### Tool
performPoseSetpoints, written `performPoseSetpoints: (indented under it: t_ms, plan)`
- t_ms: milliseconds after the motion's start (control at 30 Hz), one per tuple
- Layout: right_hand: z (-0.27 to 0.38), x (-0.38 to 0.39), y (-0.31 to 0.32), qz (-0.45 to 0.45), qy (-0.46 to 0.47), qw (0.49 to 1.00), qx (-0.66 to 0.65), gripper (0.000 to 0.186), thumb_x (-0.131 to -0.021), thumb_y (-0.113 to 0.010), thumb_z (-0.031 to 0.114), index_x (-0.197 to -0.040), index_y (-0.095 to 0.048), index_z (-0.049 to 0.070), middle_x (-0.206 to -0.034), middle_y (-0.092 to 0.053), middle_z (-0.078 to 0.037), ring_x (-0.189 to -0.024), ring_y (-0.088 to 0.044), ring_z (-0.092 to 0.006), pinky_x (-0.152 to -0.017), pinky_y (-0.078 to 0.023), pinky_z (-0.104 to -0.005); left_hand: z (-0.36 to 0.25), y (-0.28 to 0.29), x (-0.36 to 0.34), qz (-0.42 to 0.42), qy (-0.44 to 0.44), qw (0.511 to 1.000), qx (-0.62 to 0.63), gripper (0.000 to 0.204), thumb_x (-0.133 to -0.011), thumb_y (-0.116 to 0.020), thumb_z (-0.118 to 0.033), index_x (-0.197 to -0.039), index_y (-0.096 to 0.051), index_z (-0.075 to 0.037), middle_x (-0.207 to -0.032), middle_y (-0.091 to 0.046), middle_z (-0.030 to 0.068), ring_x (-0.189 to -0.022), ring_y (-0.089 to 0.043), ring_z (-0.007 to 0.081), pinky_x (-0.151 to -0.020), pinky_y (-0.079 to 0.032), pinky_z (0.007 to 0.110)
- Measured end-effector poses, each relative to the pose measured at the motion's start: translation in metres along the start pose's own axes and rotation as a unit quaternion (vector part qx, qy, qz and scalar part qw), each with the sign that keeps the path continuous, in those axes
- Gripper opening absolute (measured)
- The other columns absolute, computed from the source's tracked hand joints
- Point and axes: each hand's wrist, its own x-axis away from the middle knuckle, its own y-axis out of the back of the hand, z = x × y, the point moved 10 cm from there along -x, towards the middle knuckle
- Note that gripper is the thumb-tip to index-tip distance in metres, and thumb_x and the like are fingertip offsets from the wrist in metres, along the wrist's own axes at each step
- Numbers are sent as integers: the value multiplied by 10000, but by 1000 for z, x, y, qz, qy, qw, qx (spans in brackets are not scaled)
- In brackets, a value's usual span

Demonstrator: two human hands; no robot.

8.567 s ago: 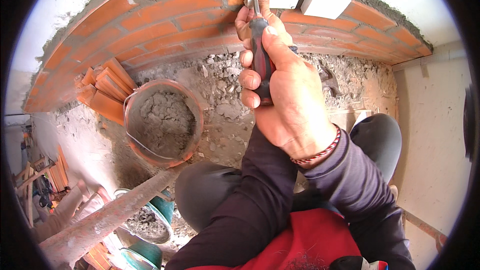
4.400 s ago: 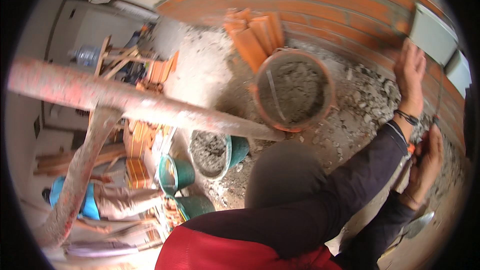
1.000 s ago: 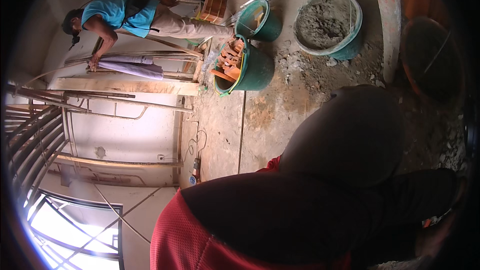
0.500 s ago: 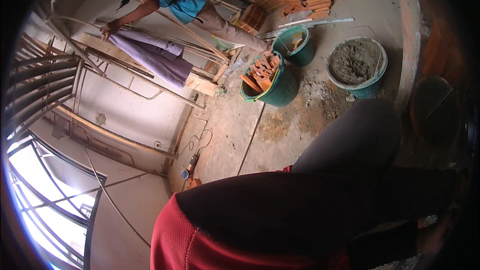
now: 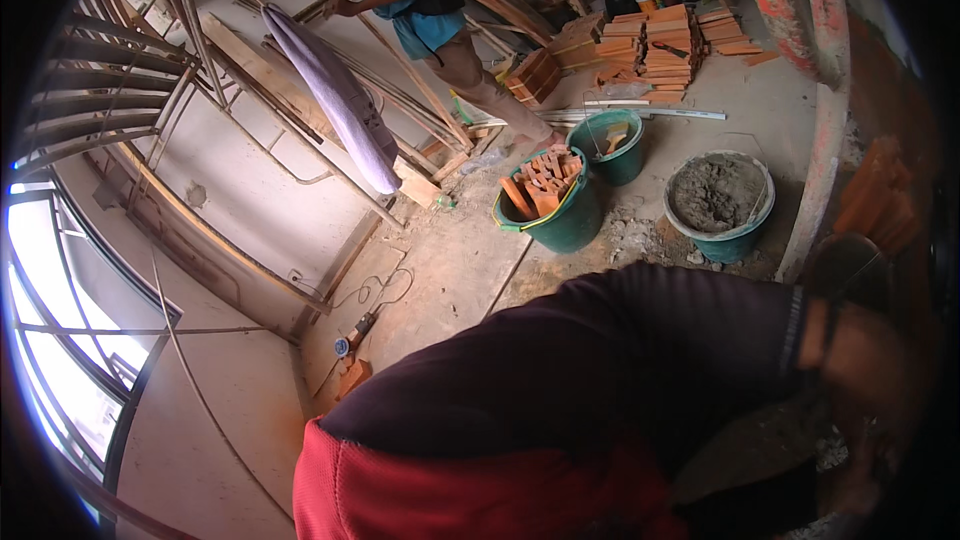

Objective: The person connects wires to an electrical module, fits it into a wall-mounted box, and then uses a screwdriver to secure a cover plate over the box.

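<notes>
My left arm, in a dark sleeve [image 5: 590, 350] joined to a red shirt [image 5: 400, 485], reaches across to the right edge. My left hand [image 5: 868, 445] is low there, in shadow and blurred; its fingers cannot be made out, nor whether they hold anything. Just above the forearm is a dark round vessel [image 5: 848, 268]. Beyond the sleeve stands a green bucket of wet grey mortar [image 5: 718, 195]. To its left is a green bucket [image 5: 570, 230] holding broken orange brick pieces [image 5: 548, 182]. My right hand does not show.
Behind stands another green bucket [image 5: 618, 165] with a brush. A co-worker [image 5: 420, 15] stands by a purple cloth [image 5: 335, 100] hanging on poles. Orange bricks [image 5: 670, 45] are stacked at the back. A corded power tool [image 5: 350, 335] lies on the floor. A mortar-stained post [image 5: 822, 140] rises right.
The view has shifted, and my left forearm now shows at the right. A grey cloth-covered shape before the mortar bucket is gone. The co-worker's hand has drawn back from the purple cloth.
</notes>
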Motion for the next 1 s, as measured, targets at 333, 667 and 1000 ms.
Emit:
performPoseSetpoints:
  t_ms: [333, 667, 1000]
  plan:
    - [55, 75, -80, -116, 81, 983, -117, 374, -1048, -476, 369, -885, -600, 55, -715, -612, -66, -586, -584, -187, -595, -505, -326, 73, -31, 55, -84, 40, 952, 293, 606, -903, -732, -344, -1367, -517, -18, -1346, -555, 201, -1275, -534, 343, -1084, -420, 426]
    - [2, 86, -53, -146, -61, 987, -11, 302, -1076, -438, 355, -982, -529, 83, -579, -546, -49, -434, -485, -123, -393, -367, -263, 29, -51, -42, 275, -85, 953, 98, 606, -883, -677, -324, -1404, -547, -44, -1219, -646, 229, -1170, -604, 389, -993, -460, 431]
    - [22, 80, 0, -192, -76, 951, 230, 313, -1040, -522, 318, -986, -620, 26, -620, -568, -49, -526, -517, -130, -502, -412, -302, -19, -190, -209, 237, -28, 825, 513, 454, -1083, -449, -402, -1236, -611, -6, -1119, -690, 84, -962, -627, 123, -802, -519, 283]
